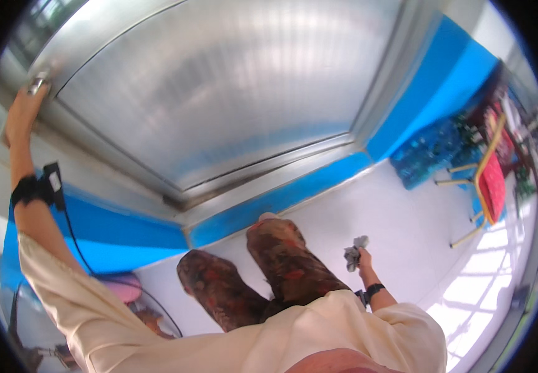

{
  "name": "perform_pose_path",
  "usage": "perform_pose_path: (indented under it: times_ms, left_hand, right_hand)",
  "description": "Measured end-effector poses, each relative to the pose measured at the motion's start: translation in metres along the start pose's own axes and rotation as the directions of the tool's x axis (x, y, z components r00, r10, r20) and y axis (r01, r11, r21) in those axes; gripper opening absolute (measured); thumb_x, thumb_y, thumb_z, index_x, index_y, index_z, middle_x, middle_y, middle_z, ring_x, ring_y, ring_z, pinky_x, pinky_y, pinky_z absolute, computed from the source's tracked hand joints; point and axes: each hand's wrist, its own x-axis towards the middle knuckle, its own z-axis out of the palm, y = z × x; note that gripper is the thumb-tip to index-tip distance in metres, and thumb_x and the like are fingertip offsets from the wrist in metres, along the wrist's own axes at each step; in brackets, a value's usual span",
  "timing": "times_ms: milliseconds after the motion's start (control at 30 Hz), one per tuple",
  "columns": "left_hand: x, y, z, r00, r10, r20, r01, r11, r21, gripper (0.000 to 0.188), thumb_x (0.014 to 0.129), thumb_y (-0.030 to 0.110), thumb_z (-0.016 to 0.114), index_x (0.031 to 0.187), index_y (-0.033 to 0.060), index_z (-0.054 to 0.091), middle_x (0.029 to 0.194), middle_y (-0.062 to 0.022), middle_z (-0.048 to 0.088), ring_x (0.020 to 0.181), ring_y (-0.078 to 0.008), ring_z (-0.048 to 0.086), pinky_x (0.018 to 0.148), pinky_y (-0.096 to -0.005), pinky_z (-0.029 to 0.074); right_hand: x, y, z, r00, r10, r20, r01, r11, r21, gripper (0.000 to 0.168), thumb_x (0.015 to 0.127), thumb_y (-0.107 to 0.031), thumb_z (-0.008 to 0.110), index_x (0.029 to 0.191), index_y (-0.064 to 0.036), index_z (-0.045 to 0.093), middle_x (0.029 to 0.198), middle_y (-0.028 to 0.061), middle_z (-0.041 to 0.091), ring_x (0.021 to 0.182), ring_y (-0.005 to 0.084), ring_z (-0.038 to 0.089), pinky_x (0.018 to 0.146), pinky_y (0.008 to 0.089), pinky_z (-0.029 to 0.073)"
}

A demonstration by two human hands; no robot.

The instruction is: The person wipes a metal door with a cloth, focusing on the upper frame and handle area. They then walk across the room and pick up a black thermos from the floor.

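My left hand (22, 114) reaches up to the far left and grips a shiny metal door handle (39, 83); its fingertips are partly hidden. The handle sits on the frame of a silver metal door (231, 93) with a ribbed, glossy panel, which stands before me. Low on my right side, my right hand (365, 260) holds a crumpled grey cloth (353, 254) above the pale floor, apart from the door.
A raised blue-painted sill (278, 196) runs below the door, near my feet. Blue and white walls flank it. To the right stand a chair with a red seat (492, 189) and a blue plastic bag (425, 151). A pink object (122, 286) lies at lower left. A black cable (75, 242) hangs from my left wrist.
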Motion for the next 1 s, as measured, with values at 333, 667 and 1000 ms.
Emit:
perform_pose_path:
  times_ms: [333,667,1000]
  left_hand:
    - [-0.015,-0.009,-0.015,0.946,-0.205,0.251,0.299,0.851,-0.432,0.064,0.068,0.059,0.054,0.087,-0.0018,0.061,0.062,-0.0110,0.055,0.052,-0.0204,0.053,0.038,-0.0357,0.034]
    - [-0.030,0.001,-0.024,0.932,-0.238,0.275,0.341,0.832,-0.438,0.061,0.068,0.060,0.054,0.075,-0.0003,0.061,0.053,-0.0072,0.051,0.045,-0.0194,0.048,0.038,-0.0346,0.033]
    - [-0.037,0.019,-0.036,0.912,-0.248,0.328,0.375,0.829,-0.415,0.060,0.069,0.060,0.055,0.076,0.0005,0.062,0.053,-0.0070,0.051,0.044,-0.0190,0.048,0.038,-0.0344,0.032]
  right_hand:
    - [0.014,0.003,0.021,0.989,-0.104,0.107,0.131,0.949,-0.287,0.037,0.088,-0.035,0.048,0.094,-0.001,0.062,0.092,0.0148,0.064,0.085,0.0262,0.060,0.074,0.0389,0.045]
    - [0.034,0.022,0.012,0.988,-0.133,0.081,0.155,0.869,-0.470,0.040,0.090,-0.035,0.038,0.092,-0.004,0.064,0.097,0.0189,0.063,0.091,0.0359,0.059,0.078,0.0448,0.046]
    - [0.055,0.028,0.011,0.975,-0.184,0.122,0.220,0.861,-0.459,0.040,0.086,-0.034,0.042,0.095,-0.002,0.064,0.091,0.0178,0.065,0.085,0.0315,0.062,0.075,0.0433,0.047]
